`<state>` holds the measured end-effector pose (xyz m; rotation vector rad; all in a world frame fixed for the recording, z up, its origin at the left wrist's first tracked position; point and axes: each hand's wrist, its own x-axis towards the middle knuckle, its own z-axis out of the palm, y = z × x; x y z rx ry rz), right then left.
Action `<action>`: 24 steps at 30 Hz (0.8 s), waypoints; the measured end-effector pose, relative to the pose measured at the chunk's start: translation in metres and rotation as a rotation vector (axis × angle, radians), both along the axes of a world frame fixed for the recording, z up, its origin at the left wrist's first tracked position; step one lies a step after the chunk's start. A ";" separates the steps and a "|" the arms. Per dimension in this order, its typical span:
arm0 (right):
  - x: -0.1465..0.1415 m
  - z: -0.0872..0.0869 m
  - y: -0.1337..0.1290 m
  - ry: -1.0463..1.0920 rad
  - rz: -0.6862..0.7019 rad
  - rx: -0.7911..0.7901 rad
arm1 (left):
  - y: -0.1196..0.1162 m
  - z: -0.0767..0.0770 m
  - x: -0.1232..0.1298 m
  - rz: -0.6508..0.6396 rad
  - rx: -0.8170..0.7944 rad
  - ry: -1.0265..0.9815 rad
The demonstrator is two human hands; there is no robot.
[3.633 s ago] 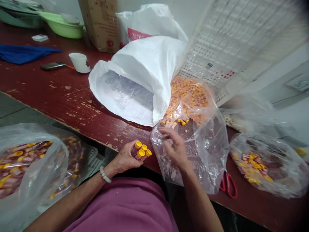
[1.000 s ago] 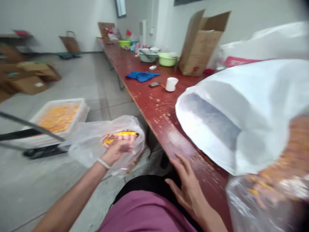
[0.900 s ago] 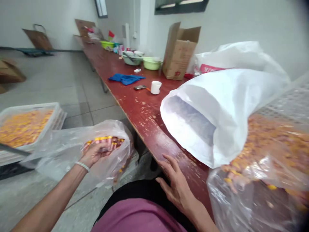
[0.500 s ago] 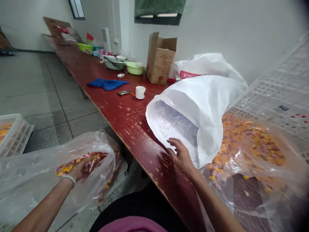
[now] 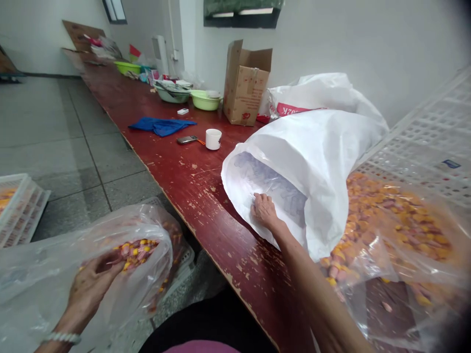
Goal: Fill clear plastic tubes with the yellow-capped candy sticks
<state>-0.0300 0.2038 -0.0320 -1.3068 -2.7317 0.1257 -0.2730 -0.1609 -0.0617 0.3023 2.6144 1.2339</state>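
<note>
My left hand (image 5: 91, 279), with a beaded bracelet at the wrist, is at the mouth of a clear plastic bag (image 5: 147, 279) of small pink and yellow pieces (image 5: 138, 252). Its thumb and fingertips are pinched together on something too small to make out. On the red table, my right hand (image 5: 264, 210) reaches into the open mouth of a white sack (image 5: 320, 147). Its fingers are curled near small clear pieces on the sack's inner lining, and what they hold is hidden.
A white cup (image 5: 213, 139), phone (image 5: 187, 139), blue cloth (image 5: 162, 126), green basin (image 5: 205, 100) and cardboard box (image 5: 247, 88) stand on the table (image 5: 184, 186). More pieces in plastic (image 5: 405, 220) lie right, beside a white crate (image 5: 434, 147). Stacked crates (image 5: 25, 215) stand left.
My left hand has drawn back from deep among the pieces toward the lower left, its fingers now pinched. My right hand has moved slightly up and left onto the sack's lining, its fingers curling.
</note>
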 end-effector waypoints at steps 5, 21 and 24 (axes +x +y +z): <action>0.012 0.010 -0.026 0.088 -0.041 -0.035 | 0.010 0.029 0.063 -0.054 0.303 -0.086; 0.011 0.051 -0.130 0.376 0.562 -0.281 | 0.136 0.046 0.144 -0.238 0.969 -1.082; -0.004 0.056 -0.066 0.345 0.169 -0.244 | 0.130 0.045 0.125 -0.316 0.885 -1.018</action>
